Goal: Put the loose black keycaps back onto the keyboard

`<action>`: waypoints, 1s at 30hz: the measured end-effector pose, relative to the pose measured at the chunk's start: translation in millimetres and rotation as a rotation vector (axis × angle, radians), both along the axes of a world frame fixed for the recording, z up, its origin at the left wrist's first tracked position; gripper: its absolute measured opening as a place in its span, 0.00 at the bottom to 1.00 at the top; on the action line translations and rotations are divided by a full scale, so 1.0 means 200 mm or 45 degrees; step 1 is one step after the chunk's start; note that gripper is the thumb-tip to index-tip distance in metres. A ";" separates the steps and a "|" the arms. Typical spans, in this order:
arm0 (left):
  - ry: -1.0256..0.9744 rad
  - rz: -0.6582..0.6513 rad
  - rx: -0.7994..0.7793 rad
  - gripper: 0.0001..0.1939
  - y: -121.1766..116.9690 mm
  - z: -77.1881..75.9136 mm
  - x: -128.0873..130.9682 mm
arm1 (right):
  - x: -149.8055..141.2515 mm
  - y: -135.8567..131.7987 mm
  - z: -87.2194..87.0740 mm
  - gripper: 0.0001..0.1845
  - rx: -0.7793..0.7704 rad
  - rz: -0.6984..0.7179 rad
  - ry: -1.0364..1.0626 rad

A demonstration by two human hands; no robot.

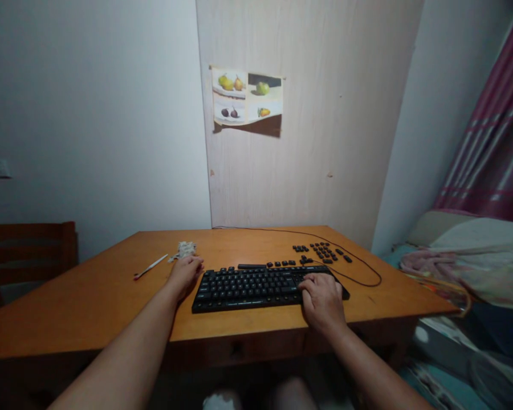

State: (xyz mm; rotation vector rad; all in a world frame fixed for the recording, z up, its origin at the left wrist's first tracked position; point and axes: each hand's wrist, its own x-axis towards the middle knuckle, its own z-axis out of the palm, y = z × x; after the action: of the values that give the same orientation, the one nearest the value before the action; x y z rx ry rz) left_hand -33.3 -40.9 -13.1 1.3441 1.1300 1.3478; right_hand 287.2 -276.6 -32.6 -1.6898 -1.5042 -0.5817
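A black keyboard (250, 287) lies across the front of the wooden table, its numeric keypad side partly hidden by my right hand (322, 299). The fingers of that hand are curled down onto the keypad area; what is under or between them does not show. Just past the keyboard's left end is my left hand (186, 277), with its fingers bent together close to the far left corner. Whether it holds a small thing is hidden. A crumpled whitish cloth (186, 249) sits right behind it. Several loose keycaps (285, 263) and a long black spacebar (252, 266) line the keyboard's far edge.
More removed keycaps (324, 251) are grouped at the back right, inside a loop of black cable (370, 283). To the left lies a slim white stick-like tool (156, 262) with a dark reddish end. A wooden chair (29, 242) stands left; a bed (465, 250) is at right.
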 end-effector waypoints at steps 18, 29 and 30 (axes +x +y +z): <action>-0.034 -0.061 0.017 0.15 0.02 -0.04 -0.02 | 0.02 -0.01 0.00 0.12 -0.073 -0.004 -0.066; -0.009 -0.082 0.036 0.15 0.01 -0.04 -0.01 | 0.05 -0.02 -0.01 0.13 -0.090 0.004 -0.082; -0.002 -0.082 0.038 0.15 0.02 -0.05 -0.02 | 0.06 -0.01 -0.02 0.13 -0.090 -0.013 -0.079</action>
State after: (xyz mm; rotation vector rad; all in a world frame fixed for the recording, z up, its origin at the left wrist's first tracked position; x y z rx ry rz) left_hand -36.4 -37.8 -22.2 1.3888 1.0604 1.3236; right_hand 298.4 -279.6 -36.3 -1.7484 -1.5775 -0.5981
